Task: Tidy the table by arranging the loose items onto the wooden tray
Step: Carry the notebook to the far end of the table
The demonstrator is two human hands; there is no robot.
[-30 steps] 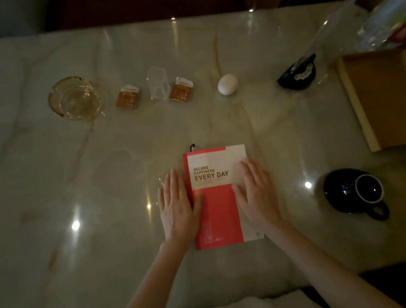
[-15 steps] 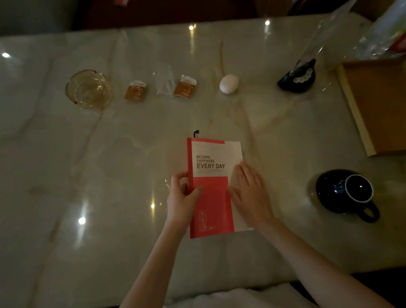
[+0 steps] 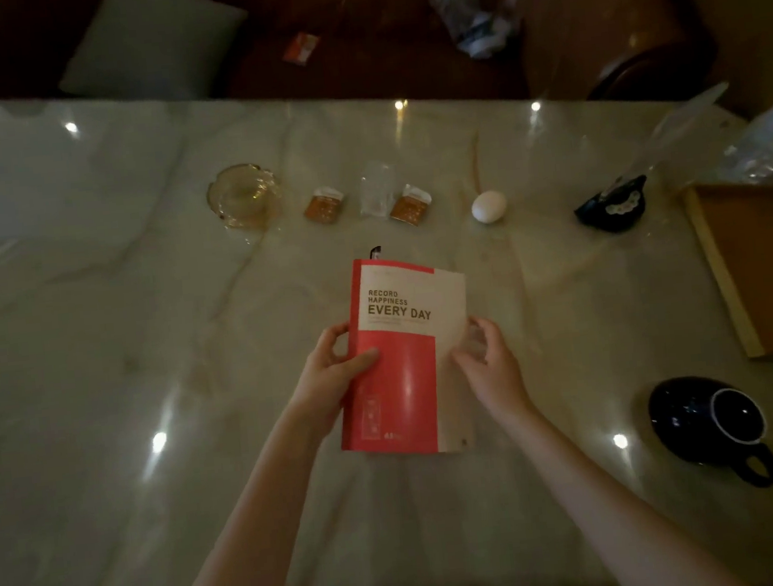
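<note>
Head view: two hands lift a red-and-white notebook (image 3: 405,362) off a marble table (image 3: 122,365).

The left hand (image 3: 332,383) grips its left edge, thumb on the cover; the right hand (image 3: 486,363) curls round the right edge. Its long axis runs away from the person. The wooden tray (image 3: 769,265) lies well to the right — nearer the right hand. Beyond sit an egg (image 3: 488,206), glass ashtray (image 3: 243,198) and dark cup (image 3: 708,422); the room is dim.

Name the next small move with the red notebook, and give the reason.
Probably carry the red notebook rightward to the wooden tray: the left hand grips its spine edge, the right hand pinches the other edge, and the tray's near part looks bare.
</note>
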